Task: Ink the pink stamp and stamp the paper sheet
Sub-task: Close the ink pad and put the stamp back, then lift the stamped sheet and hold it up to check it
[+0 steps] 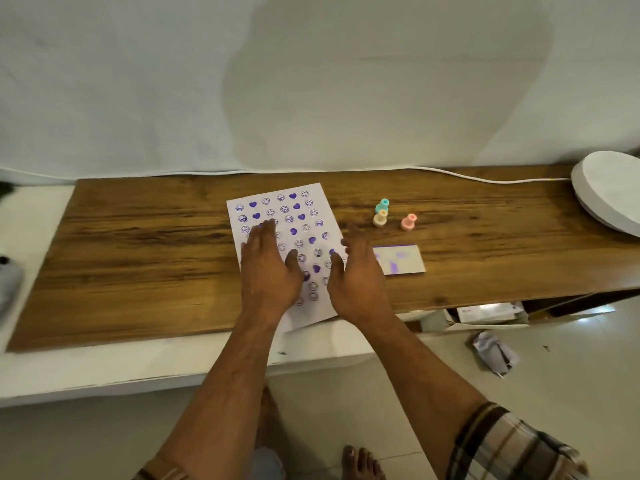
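Observation:
A white paper sheet (291, 216) covered with several purple smiley and heart prints lies on the wooden board (138, 254). My left hand (268, 268) rests flat on the sheet with fingers apart, holding nothing. My right hand (358, 275) hovers open over the sheet's right edge. The pink stamp (408, 222) stands upright on the board to the right, apart from both hands. A flat ink pad (401, 259) with purple stains lies just right of my right hand.
A teal stamp (382, 204) and a cream stamp (380, 218) stand left of the pink one. A white round object (609, 192) sits at the board's far right, with a white cable (467, 177) along the back. Crumpled paper (495, 351) lies on the floor.

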Demonstrator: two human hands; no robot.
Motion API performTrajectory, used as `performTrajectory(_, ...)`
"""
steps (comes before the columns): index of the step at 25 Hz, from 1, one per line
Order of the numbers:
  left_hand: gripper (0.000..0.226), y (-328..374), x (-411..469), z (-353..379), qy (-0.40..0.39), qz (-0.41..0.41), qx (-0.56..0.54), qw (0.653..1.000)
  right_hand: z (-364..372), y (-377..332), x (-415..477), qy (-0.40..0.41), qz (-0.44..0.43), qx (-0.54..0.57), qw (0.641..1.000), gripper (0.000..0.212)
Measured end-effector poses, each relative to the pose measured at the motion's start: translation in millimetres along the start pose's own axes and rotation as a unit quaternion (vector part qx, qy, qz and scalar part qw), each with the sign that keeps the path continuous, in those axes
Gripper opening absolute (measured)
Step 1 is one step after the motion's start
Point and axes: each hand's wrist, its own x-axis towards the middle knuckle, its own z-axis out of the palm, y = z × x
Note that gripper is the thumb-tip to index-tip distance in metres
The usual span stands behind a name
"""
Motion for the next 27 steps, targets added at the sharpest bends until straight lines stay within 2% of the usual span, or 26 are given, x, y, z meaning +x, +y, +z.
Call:
performTrajectory(3, 0.065, -18, 2, -23, 0.032, -0.058, -0.036, 0.997, 13, -2, -5, -0.048, 0.031, -0.025, 0.998, 0.064)
performTrajectory(5, 0.058, -23, 5, -28, 0.044, -0.092, -0.073, 0.992, 15, -1, -4, -0.047, 0.043, -0.029, 0.998, 0.071)
performTrajectory(7, 0.053, -23, 9, -28, 0.042, -0.133, -0.119, 0.983, 15, -2, -1, -0.032, 0.066, -0.023, 0.997, 0.069)
performTrajectory(14, 0.030, -30, 27, -31, 0.073, -0.271, -0.303, 0.911, 15, 0, 6, -0.054, 0.120, 0.003, 0.991, 0.060)
performTrajectory(16, 0.024, -30, 23, -29, 0.067, -0.252, -0.284, 0.923, 15, 3, 7, -0.050, 0.123, 0.009, 0.991, 0.055)
performTrajectory(20, 0.030, -13, 15, -35, 0.077, -0.210, -0.291, 0.930, 9, 3, 3, -0.042, 0.123, 0.052, 0.990, 0.041)
performTrajectory(24, 0.018, 14, 1, -65, 0.092, -0.177, -0.365, 0.909, -22, -6, -2, -0.023, 0.127, 0.105, 0.986, 0.027)
performTrajectory(27, 0.021, 42, -13, -102, 0.069, -0.145, -0.416, 0.895, -62, -12, -4, -0.021, 0.153, 0.215, 0.964, 0.024)
